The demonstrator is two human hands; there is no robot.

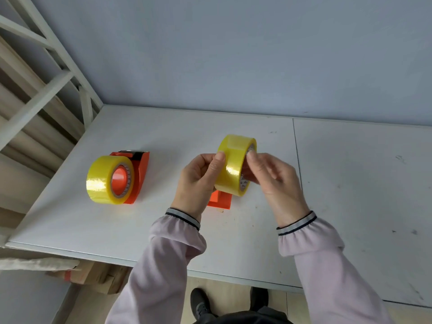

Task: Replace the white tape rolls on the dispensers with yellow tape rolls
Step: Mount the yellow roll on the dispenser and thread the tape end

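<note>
A yellow tape roll (233, 167) is held upright above the white table (350, 183), pinched between my left hand (198, 181) and my right hand (273, 181). My left thumb presses on its outer face; my right fingers touch its far rim and core. Under the roll and my left hand lies an orange dispenser (221, 202), mostly hidden. At the left of the table a second orange dispenser (140, 174) lies on its side with another yellow tape roll (102, 181) mounted on its orange hub. No white tape roll is in view.
A white metal rack frame (46, 90) with wooden boards stands at the left. A grey wall backs the table. Cardboard boxes (98, 277) sit under the table's front-left edge. My shoes (201, 302) show on the floor below the table's front edge.
</note>
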